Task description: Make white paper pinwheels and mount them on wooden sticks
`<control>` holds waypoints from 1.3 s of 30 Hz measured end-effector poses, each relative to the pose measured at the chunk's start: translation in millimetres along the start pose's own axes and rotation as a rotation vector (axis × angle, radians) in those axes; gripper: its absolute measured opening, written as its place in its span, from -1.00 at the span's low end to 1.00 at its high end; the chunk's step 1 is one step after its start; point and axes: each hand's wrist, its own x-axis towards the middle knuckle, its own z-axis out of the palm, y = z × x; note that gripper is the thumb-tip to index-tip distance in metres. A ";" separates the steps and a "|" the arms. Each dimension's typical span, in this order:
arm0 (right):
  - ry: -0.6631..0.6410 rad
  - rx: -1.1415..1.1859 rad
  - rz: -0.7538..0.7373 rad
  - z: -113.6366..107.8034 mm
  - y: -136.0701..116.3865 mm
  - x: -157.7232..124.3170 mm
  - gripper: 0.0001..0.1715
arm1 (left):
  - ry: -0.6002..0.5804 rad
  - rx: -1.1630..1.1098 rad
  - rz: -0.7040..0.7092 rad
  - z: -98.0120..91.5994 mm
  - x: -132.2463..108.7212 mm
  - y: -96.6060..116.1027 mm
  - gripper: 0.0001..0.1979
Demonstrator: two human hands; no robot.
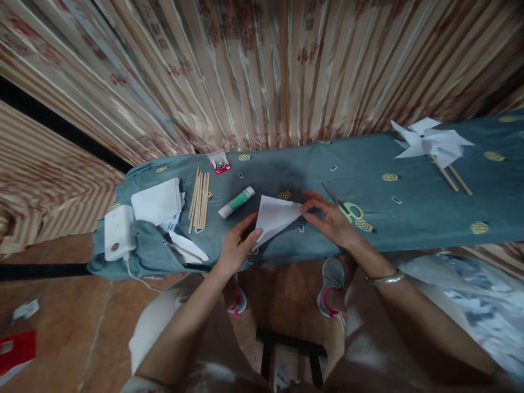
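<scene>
A white sheet of paper (275, 214), folded to a triangle, lies between my hands over the cloth-covered table. My left hand (239, 243) grips its lower left edge, thumb on top and fingers beneath. At the right corner, my right hand (325, 217) pinches the paper between thumb and fingers. A glue stick (236, 202) with a green label rests just beyond my left hand. Close to my right hand lie scissors (347, 209) with light green handles, blades pointing away to the left.
Wooden sticks (200, 201), a small red-and-white box of metal pins (220, 162), stacked white paper (158, 201) and a white device with a cable (118, 232) occupy the left. White paper pinwheels (436, 143) on sticks lie far right. A curtain (266, 76) hangs behind the table.
</scene>
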 end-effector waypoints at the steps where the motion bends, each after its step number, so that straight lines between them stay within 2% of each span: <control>1: 0.011 0.009 -0.012 -1.4 -1.0 0.7 -0.89 | -0.017 -0.071 -0.012 3.1 4.7 2.1 -0.42; 6: 0.084 0.015 -0.080 -6.1 -5.3 5.2 -0.86 | -0.008 -0.320 -0.214 15.2 23.9 8.9 -0.41; 9: 0.119 0.017 -0.085 -8.4 -6.4 6.8 -0.87 | -0.102 -0.343 -0.323 19.9 28.0 12.5 -0.48; 12: 0.143 0.021 -0.067 -11.5 -5.2 6.9 -0.88 | -0.126 -0.327 -0.325 24.0 29.6 15.7 -0.59; 19: 0.168 0.057 -0.015 -18.4 -1.9 5.8 -0.79 | 0.045 -0.384 -0.287 31.4 43.1 6.7 -0.67; 24: 0.201 0.095 0.019 -15.3 -1.8 9.9 -0.72 | 0.127 -0.256 -0.183 36.2 52.2 -3.9 -0.73; 29: 0.201 0.217 0.090 -3.9 2.7 15.4 -0.54 | 0.098 -0.347 -0.270 41.8 52.8 5.5 -0.73; 32: 0.220 0.232 0.121 -7.4 5.5 17.1 -0.46 | 0.084 -0.404 -0.297 43.2 53.0 11.8 -0.74; 35: 0.303 0.013 0.103 -25.5 7.8 13.8 -0.52 | 0.150 -0.419 -0.240 40.5 57.1 13.3 -0.74; 37: 0.324 -0.303 0.125 -42.1 10.7 7.0 -0.59 | 0.221 -0.403 -0.179 36.6 61.5 12.1 -0.72; 39: 0.267 -0.644 0.154 -57.5 15.7 -3.0 -0.66 | 0.275 -0.384 -0.130 32.1 65.9 10.3 -0.71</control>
